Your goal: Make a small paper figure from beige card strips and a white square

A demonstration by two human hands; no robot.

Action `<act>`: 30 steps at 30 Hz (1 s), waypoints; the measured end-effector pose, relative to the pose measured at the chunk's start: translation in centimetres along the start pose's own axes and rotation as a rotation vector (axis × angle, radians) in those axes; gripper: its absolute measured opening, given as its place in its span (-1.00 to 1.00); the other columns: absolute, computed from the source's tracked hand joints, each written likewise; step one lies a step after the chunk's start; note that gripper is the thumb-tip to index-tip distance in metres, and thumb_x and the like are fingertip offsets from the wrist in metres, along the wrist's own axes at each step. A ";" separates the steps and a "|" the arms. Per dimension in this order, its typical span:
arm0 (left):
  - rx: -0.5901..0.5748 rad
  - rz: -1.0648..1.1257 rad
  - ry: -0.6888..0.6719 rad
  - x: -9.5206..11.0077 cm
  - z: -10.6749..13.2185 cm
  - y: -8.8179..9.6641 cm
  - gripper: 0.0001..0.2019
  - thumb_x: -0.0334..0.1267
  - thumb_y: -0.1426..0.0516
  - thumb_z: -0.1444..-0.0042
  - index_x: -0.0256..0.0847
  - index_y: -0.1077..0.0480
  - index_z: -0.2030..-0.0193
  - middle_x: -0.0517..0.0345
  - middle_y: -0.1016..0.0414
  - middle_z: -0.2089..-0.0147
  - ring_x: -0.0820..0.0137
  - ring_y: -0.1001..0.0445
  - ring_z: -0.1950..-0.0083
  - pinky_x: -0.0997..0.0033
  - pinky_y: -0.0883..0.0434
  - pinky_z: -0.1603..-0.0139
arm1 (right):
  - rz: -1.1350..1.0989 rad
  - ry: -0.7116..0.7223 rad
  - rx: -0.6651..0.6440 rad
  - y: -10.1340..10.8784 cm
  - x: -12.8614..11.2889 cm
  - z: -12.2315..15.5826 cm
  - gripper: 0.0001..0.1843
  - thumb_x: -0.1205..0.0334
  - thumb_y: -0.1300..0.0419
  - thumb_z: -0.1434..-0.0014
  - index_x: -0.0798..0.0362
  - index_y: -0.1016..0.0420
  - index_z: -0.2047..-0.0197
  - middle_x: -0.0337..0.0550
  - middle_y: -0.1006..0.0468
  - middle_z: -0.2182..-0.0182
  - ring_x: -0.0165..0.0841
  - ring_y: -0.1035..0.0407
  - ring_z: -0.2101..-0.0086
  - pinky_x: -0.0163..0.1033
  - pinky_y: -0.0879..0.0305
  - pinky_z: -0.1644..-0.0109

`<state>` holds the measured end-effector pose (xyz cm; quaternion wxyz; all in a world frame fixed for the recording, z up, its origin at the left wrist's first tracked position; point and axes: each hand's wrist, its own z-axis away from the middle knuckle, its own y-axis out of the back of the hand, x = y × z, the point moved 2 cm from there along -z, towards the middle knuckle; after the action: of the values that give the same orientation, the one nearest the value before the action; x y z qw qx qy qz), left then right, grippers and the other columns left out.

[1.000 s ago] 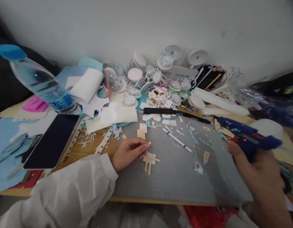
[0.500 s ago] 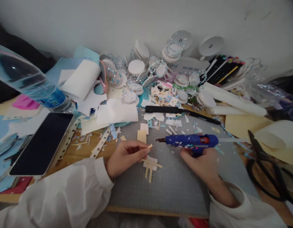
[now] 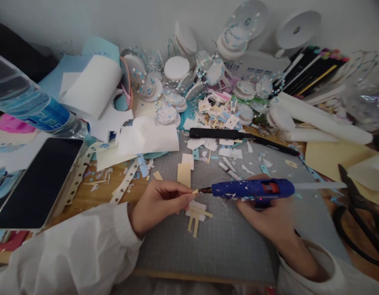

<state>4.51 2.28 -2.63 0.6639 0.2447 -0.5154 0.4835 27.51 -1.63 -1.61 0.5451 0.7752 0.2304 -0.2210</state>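
Observation:
Between thumb and fingers, my left hand (image 3: 165, 200) pinches a small cream paper strip (image 3: 195, 191), only its tip showing. My right hand (image 3: 266, 217) is wrapped round a blue hot glue gun (image 3: 251, 189), with a pale glue stick (image 3: 320, 185) jutting from its back. The gun's dark nozzle (image 3: 205, 190) is at the strip's tip, touching or very close. Just below the left fingers, several cream strips lie across a white paper square (image 3: 198, 210) on the grey cutting mat (image 3: 226, 246). A cream paper rectangle (image 3: 183, 174) lies above the left hand.
Paper scraps (image 3: 220, 112) and round white paper pieces crowd the back. A black-handled tool (image 3: 215, 134) lies across the mat. Black scissors (image 3: 358, 209) rest at the right. On the left are a phone (image 3: 39, 184) and a water bottle (image 3: 39, 104). Markers (image 3: 315, 67) stand back right.
The glue gun in my right hand has come left, its nozzle now at the strip held by my left hand. The view has tilted slightly down and closer; my left hand keeps its pinch.

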 end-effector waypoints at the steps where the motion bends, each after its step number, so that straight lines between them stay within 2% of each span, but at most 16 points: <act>1: 0.002 -0.002 -0.001 0.0 0.0 0.0 -0.88 -0.30 -0.26 0.04 -0.31 -0.58 0.39 0.21 -0.44 0.63 0.63 -0.24 0.63 0.68 -0.17 0.64 | 0.006 -0.001 0.001 0.0 0.1 0.0 -0.86 0.27 -0.20 0.11 -0.03 -0.33 0.41 -0.38 -0.43 0.67 -0.39 -0.36 0.66 -0.33 -0.28 0.58; 14: 0.013 -0.048 -0.005 0.1 0.0 0.0 -0.83 -0.19 -0.28 0.06 -0.28 -0.59 0.40 0.18 -0.43 0.62 0.59 -0.23 0.62 0.62 -0.17 0.66 | -0.003 -0.132 0.007 -0.1 0.8 0.4 -0.81 0.17 -0.24 0.15 -0.04 -0.38 0.39 -0.32 -0.48 0.63 -0.30 -0.40 0.60 -0.24 -0.33 0.50; 23: 0.012 -0.038 -0.013 0.1 0.1 0.0 -0.83 -0.21 -0.28 0.06 -0.30 -0.58 0.39 0.19 -0.43 0.62 0.59 -0.24 0.62 0.62 -0.18 0.65 | 0.029 -0.056 -0.003 0.0 0.4 0.2 -0.86 0.22 -0.21 0.10 -0.06 -0.35 0.40 -0.36 -0.45 0.67 -0.31 -0.40 0.61 -0.25 -0.30 0.49; 30: 0.005 -0.029 -0.015 0.1 0.0 -0.1 -0.84 -0.22 -0.27 0.05 -0.29 -0.58 0.40 0.19 -0.43 0.61 0.59 -0.23 0.62 0.61 -0.18 0.65 | 0.013 -0.081 -0.010 0.1 0.4 0.0 -0.83 0.17 -0.22 0.13 -0.05 -0.37 0.39 -0.31 -0.50 0.62 -0.27 -0.43 0.56 -0.22 -0.33 0.46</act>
<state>4.62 2.28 -2.49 0.6665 0.2575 -0.5153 0.4732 27.83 -1.64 -1.80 0.5593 0.7643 0.2042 -0.2475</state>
